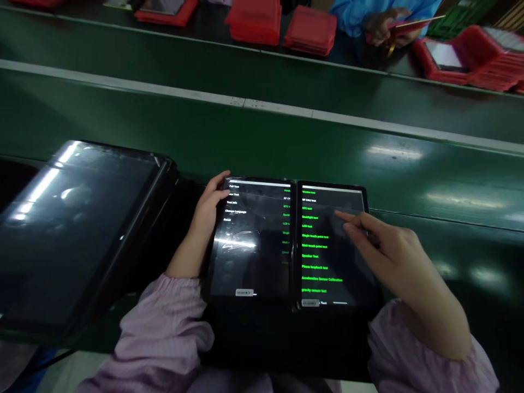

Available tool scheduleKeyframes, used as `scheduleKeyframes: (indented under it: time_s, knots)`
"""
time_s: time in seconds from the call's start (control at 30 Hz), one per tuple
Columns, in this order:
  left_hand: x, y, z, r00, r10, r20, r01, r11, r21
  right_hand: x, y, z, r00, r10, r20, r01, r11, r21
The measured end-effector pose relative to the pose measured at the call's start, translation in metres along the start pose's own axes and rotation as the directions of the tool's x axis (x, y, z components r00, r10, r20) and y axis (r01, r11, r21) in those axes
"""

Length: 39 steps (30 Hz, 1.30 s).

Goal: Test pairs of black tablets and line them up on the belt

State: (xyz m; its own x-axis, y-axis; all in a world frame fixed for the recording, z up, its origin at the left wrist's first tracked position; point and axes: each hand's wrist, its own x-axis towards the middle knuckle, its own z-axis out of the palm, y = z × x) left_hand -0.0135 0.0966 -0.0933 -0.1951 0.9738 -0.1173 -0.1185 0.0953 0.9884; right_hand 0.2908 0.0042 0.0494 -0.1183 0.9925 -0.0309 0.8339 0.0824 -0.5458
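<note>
Two tablets lie side by side in front of me. The left tablet shows a white menu on black, with part of a green list sliding in at its right edge. My left hand grips this tablet's upper left edge, thumb over the front. On the right tablet is a list of test names, mostly green. Over its upper screen my right hand stretches out the index finger, holding nothing; whether the fingertip touches the glass, I cannot tell. Each screen bears a small barcode sticker near its bottom.
Tilted stacks of large dark screens stand at my left. A pale rail crosses the green bench. Beyond it sit red stacks of padded sleeves, and a co-worker in blue sleeves handles a red-edged item.
</note>
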Motion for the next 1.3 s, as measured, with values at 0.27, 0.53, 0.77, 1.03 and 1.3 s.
scheduleKeyframes:
  time_s: [0.27,0.53,0.77,1.03,1.3]
  knots:
    - [0.0,-0.001,-0.011,0.998,-0.016,0.053,0.021,0.995,-0.092,0.001,-0.002,0.005,0.991,-0.026,0.13,0.026,1.0,-0.002]
    - [-0.006,-0.007,-0.018,0.99,0.033,0.134,-0.033,0.999,-0.001,0.0,-0.002,0.003,0.998,-0.001,0.057,0.0,1.0,0.023]
    - [-0.021,0.002,-0.03,0.992,-0.021,0.123,0.041,0.986,-0.162,-0.018,0.003,-0.023,0.971,0.147,-0.19,-0.114,0.979,0.17]
    - [-0.112,0.013,-0.023,0.969,-0.174,-0.177,0.175,0.984,-0.009,-0.063,0.086,0.008,0.889,0.379,-0.258,-0.243,0.867,0.434]
    - [-0.152,0.005,0.007,0.986,-0.165,-0.001,0.161,0.966,-0.2,-0.105,0.122,-0.002,0.883,0.464,-0.07,-0.377,0.79,0.484]
